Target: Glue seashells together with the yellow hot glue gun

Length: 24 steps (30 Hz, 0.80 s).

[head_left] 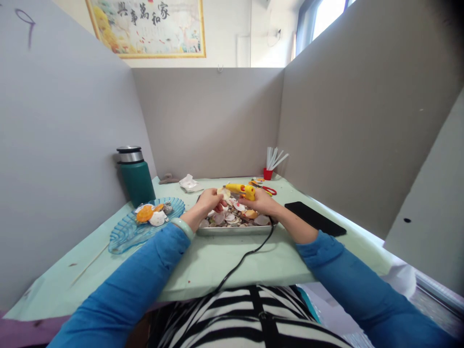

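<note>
In my right hand [263,202] is a yellow hot glue gun [241,189], its nozzle pointing left. A black cord [242,258] runs from it down over the table's front edge. My left hand [210,200] pinches a pale cream shell [224,194] right by the nozzle. Both hands are above a metal tray [235,231] heaped with mixed seashells [232,218]. To the left, a blue glass shell-shaped plate [123,237] bears several orange, white and grey shells [150,214].
A green bottle [137,181] stands at the left. Crumpled white tissue [190,183] lies behind the tray. Red-handled scissors [268,190], a red cup [268,174] of glue sticks [274,158] and a black flat slab [314,217] are on the right. Grey partitions [210,121] surround the table.
</note>
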Each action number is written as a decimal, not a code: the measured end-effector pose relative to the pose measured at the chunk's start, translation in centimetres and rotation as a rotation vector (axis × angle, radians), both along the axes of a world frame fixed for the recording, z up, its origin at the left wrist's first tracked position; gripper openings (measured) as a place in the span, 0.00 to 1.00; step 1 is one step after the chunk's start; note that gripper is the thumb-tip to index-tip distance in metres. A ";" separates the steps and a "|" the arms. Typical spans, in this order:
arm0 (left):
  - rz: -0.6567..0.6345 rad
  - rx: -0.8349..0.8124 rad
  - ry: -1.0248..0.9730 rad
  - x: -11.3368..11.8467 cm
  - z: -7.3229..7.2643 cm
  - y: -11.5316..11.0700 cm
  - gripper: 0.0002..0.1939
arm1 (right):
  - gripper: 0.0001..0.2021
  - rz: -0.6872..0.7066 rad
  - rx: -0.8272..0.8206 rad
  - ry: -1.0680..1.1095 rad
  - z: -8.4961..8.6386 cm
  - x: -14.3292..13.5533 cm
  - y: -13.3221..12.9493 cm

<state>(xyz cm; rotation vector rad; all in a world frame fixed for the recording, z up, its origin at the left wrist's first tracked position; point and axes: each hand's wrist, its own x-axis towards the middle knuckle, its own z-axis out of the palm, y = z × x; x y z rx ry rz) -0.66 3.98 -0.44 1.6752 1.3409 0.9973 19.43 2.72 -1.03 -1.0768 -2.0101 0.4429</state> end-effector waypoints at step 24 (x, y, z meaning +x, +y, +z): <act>0.048 -0.014 -0.055 0.1 0.1 0.0 0.02 | 0.14 -0.014 -0.004 -0.001 -0.2 0.2 0.4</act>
